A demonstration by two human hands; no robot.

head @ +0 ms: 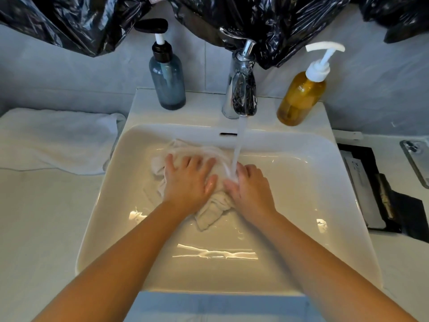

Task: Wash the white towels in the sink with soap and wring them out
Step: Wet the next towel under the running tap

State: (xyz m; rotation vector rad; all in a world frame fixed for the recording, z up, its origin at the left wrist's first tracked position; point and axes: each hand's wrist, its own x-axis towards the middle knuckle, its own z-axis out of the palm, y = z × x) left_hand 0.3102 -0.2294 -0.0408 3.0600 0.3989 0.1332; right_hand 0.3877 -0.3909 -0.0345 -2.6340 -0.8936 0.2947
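Two hands are down in the white sink [348, 205], both on a bunched, wet white towel [210, 216] that lies in the middle of the basin, slightly toward the back. The left hand [188, 180] lies flat on the cloth with its fingers spread and straight, pressing down rather than gripping. The right hand [250, 189] rests on the towel's right side just beside the left, its thumb close to the left thumb; water blurs its fingertips, so I cannot tell whether they grip or only press. Water [240, 145] runs from the chrome tap [241, 89] onto the towel at the right hand's fingers. A blue-grey pump bottle [168, 77] stands left of the tap, an amber pump bottle [301, 96] right of it. On the desk [34, 217], left of the sink, lies a folded towel [53, 140]. Black plastic sheeting [290, 24] hangs across the top of the frame.
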